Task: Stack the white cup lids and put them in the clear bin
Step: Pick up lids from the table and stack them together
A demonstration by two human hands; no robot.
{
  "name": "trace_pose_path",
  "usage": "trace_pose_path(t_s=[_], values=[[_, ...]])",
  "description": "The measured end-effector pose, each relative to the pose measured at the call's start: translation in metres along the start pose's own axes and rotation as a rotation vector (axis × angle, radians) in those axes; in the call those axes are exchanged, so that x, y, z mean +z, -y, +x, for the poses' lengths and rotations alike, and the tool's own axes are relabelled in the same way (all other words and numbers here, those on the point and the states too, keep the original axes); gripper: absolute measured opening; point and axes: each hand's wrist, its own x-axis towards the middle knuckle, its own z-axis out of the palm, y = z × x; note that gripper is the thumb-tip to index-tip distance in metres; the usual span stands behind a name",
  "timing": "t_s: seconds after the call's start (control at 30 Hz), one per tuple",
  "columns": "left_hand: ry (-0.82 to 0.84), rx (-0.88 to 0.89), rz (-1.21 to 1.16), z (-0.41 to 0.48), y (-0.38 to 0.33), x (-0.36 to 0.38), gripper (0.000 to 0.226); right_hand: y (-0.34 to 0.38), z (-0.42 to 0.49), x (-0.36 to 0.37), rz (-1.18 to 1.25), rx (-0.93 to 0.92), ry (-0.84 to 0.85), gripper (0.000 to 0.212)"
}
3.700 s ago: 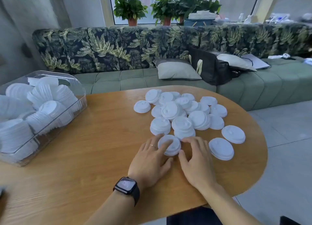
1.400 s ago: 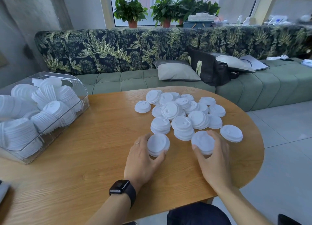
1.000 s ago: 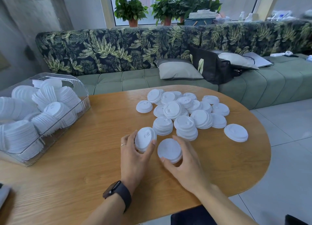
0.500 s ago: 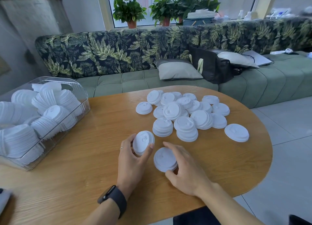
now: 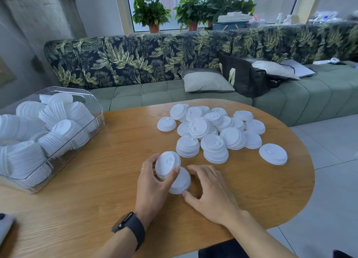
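My left hand (image 5: 153, 184) grips a small stack of white cup lids (image 5: 167, 163), tilted and lifted just off the wooden table (image 5: 87, 190). Partly under that stack lies a second stack of lids (image 5: 181, 182), which my right hand (image 5: 211, 193) holds by the edge between thumb and fingers. Farther back lies the loose pile of white lids (image 5: 213, 130), some in short stacks. A single lid (image 5: 273, 153) sits apart at the right. The clear bin (image 5: 93, 106) stands at the table's left, holding several lid stacks on their sides.
A green sofa (image 5: 290, 99) with a leaf-print back runs behind the table, holding a grey cushion (image 5: 205, 81) and a black bag (image 5: 242, 77). The table's rounded right edge drops to a tiled floor (image 5: 333, 161). A grey object (image 5: 4, 228) lies at the near left edge.
My left hand lifted its stack and brought it toward the right. My right hand slid its stack leftward, so the two stacks now overlap in front of me.
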Motion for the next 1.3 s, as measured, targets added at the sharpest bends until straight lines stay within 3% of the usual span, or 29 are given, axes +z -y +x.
trace_pose_path(t_s=[0.17, 0.3, 0.5, 0.7, 0.83, 0.97, 1.03, 1.2, 1.3], values=[[0.017, -0.005, -0.02, -0.001, -0.003, -0.007, 0.075, 0.005, 0.007, -0.002, -0.002, -0.023, 0.036, 0.079], [0.028, 0.089, 0.155, -0.003, 0.002, -0.021, 0.07, 0.009, 0.013, 0.004, 0.058, -0.021, 0.058, 0.079], [0.084, 0.293, 0.499, -0.006, 0.013, -0.03, 0.074, 0.0, 0.014, 0.01, 0.257, 0.176, -0.102, 0.054], [0.067, 0.291, 0.658, -0.006, 0.008, -0.013, 0.078, 0.003, 0.012, 0.011, 0.172, 0.15, -0.108, 0.041], [0.138, 0.317, 0.688, -0.007, 0.008, -0.014, 0.085, 0.002, 0.012, 0.01, 0.161, 0.137, -0.122, 0.039], [0.135, 0.35, 0.646, -0.005, 0.004, -0.015, 0.078, 0.003, 0.012, 0.011, 0.197, 0.159, -0.121, 0.036], [0.12, 0.371, 0.571, -0.005, 0.001, -0.015, 0.076, 0.006, 0.013, 0.01, 0.353, 0.208, -0.135, 0.036], [0.185, 0.439, 0.407, -0.005, -0.011, -0.011, 0.082, 0.019, 0.02, 0.0, 1.012, 0.355, -0.057, 0.026], [0.272, 0.271, 0.202, -0.005, -0.012, -0.008, 0.092, 0.017, 0.023, 0.0, 1.115, 0.401, -0.067, 0.029]])
